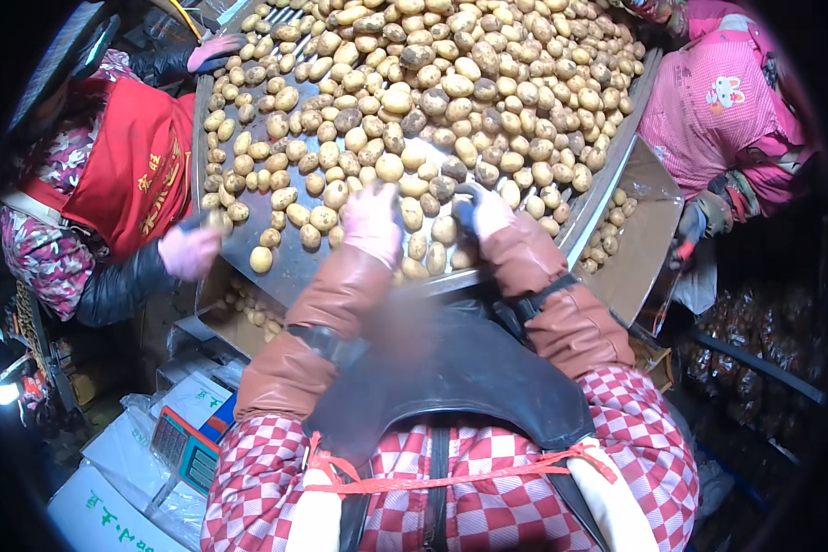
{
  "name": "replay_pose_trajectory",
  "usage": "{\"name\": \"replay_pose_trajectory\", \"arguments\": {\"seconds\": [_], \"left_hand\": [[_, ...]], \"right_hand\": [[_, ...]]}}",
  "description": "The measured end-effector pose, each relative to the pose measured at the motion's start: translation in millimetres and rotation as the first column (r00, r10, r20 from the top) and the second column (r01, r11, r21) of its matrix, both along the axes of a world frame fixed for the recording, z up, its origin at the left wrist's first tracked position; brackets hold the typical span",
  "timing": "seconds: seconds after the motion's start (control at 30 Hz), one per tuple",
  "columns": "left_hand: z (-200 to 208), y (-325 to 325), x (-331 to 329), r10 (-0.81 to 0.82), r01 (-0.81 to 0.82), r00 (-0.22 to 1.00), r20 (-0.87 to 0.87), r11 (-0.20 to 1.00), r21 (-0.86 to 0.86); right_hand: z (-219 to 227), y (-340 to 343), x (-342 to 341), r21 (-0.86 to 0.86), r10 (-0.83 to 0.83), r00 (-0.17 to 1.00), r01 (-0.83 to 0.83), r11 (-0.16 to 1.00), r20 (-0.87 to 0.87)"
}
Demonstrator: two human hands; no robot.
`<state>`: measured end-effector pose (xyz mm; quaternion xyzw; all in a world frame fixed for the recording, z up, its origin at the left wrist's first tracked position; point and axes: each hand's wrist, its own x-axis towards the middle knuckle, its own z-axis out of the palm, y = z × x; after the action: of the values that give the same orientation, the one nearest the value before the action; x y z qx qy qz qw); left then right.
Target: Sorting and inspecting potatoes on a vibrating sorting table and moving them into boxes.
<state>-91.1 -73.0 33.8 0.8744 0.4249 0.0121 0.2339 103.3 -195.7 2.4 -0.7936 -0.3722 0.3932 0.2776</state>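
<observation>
A broad heap of potatoes covers the sorting table in front of me. My left hand, in a pink glove with dark fingertips, rests among the potatoes near the table's front edge. Its fingers point away and bend down, so what lies under them is hidden. My right hand, gloved in pink and dark blue, reaches into the heap on the right. Its fingers are apart and curve beside a loose potato. Several more potatoes lie between my two hands.
Cardboard boxes with potatoes stand below the table, one at the right and one at the front left. Co-workers stand left, in a red apron, and right, in pink. White boxes and a scale are lower left.
</observation>
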Motion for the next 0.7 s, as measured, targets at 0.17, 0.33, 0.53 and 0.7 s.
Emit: {"name": "replay_pose_trajectory", "arguments": {"seconds": [0.17,0.33,0.53,0.7], "left_hand": [[-16,-33,4,-0.176,0.191,0.889,0.423,0.982,0.006],[4,44,17,0.087,-0.090,0.971,0.223,0.996,0.002],[16,125,66,0.277,-0.295,0.923,-0.265,0.955,-0.029],[-6,141,45,0.357,-0.341,0.933,0.043,0.916,-0.213]], "right_hand": [[76,-28,4,-0.133,-0.370,0.300,0.592,0.795,-0.879],[-8,-38,27,0.499,0.078,0.960,0.069,0.864,-0.268],[61,0,-7,-0.156,-0.398,0.340,0.560,0.814,-0.852],[71,14,-26,-0.203,-0.366,0.334,0.435,0.877,-0.869]]}}
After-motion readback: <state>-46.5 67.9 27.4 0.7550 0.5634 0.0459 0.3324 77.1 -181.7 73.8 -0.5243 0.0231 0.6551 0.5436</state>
